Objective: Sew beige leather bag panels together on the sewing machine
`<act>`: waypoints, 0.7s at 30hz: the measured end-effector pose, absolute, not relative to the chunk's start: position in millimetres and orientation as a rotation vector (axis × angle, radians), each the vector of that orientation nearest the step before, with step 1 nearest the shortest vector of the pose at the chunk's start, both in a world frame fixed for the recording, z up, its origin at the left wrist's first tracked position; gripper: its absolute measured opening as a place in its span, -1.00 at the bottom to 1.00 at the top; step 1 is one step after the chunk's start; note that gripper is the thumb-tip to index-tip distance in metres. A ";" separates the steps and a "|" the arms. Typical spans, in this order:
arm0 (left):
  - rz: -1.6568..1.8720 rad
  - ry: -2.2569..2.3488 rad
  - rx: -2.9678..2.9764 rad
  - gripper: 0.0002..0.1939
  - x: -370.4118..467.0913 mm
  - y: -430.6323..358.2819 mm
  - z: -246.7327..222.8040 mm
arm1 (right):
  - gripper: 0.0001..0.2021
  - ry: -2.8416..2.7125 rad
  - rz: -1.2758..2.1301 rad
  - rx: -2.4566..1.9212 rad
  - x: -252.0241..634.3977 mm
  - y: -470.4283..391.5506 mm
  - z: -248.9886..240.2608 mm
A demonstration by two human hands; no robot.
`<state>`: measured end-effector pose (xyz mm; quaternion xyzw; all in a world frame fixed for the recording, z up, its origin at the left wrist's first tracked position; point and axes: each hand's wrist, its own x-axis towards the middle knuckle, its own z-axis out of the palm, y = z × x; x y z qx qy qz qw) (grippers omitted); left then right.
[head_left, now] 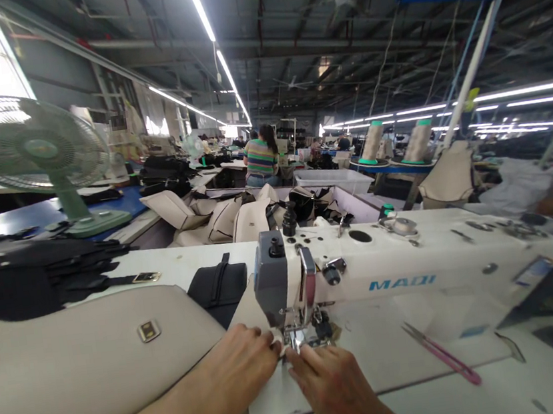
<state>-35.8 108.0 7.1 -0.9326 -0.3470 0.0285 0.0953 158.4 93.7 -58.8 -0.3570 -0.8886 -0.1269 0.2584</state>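
A white sewing machine (400, 272) stands in front of me, and both my hands meet at its metal presser foot (296, 336). My left hand (247, 357) is left of the foot, fingers curled and bunched over the bed. Just right of it, my right hand (334, 378) pinches thumb and fingers together close to the foot. Whatever lies under my fingertips is mostly hidden. Beside and beneath my left forearm rests a big beige leather-like panel (87, 351) with a metal clasp (149, 330). Pink-handled thread snips (446, 355) lie on the machine bed to the right.
Black pieces (27, 274) are stacked at left, near a black flap with a strap (218, 284). A green fan (50, 151) stands behind them. Beyond the machine, a bin holds beige pieces (227, 218). Thread cones (373, 141) are at right; a person (260, 155) is farther back.
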 end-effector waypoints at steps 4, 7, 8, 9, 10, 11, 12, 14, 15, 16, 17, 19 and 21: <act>0.056 -1.040 -2.743 -0.85 -35.5 108.5 2.4 | -0.82 -2.417 -0.372 -0.986 156.7 92.2 -60.2; 0.047 -1.017 -2.717 -0.87 -36.7 108.5 -5.2 | -0.75 -2.428 -0.405 -0.981 154.4 91.3 -59.1; 0.052 -1.005 -2.709 -0.87 -37.1 107.9 -6.8 | -0.74 -2.429 -0.407 -0.988 153.8 91.3 -58.7; 0.055 -0.993 -2.703 -0.86 -37.5 107.0 -7.4 | -0.73 -2.434 -0.404 -0.995 153.4 91.4 -58.4; 0.056 -0.981 -2.696 -0.85 -37.8 105.8 -7.0 | -0.74 -2.441 -0.399 -1.004 153.1 91.7 -58.3; 0.051 -0.976 -2.687 -0.83 -38.1 104.6 -5.6 | -0.74 -2.449 -0.393 -1.008 153.0 92.0 -58.3; 0.040 -0.971 -2.682 -0.81 -38.4 103.3 -3.4 | -0.74 -2.457 -0.388 -1.007 153.1 92.3 -58.5; 0.016 -0.971 -2.682 -0.80 -38.5 101.5 2.0 | -0.74 -2.466 -0.392 -0.995 153.3 93.0 -58.7; 0.010 -0.967 -2.691 -0.81 -38.3 101.0 4.5 | -0.75 -2.465 -0.399 -0.989 153.3 93.3 -58.8; 0.012 -0.962 -2.703 -0.81 -37.8 100.8 6.6 | -0.77 -2.463 -0.408 -0.988 153.2 93.5 -58.9; 0.022 -0.954 -2.717 -0.82 -37.2 100.9 8.1 | -0.79 -2.464 -0.417 -0.990 153.0 93.6 -59.0; 0.042 -0.946 -2.731 -0.84 -35.3 101.9 9.2 | -0.85 -2.469 -0.427 -1.005 152.5 93.4 -59.3; 0.059 -0.944 -2.732 -0.87 -33.6 103.0 8.2 | -0.86 -2.464 -0.428 -1.020 152.5 92.7 -59.9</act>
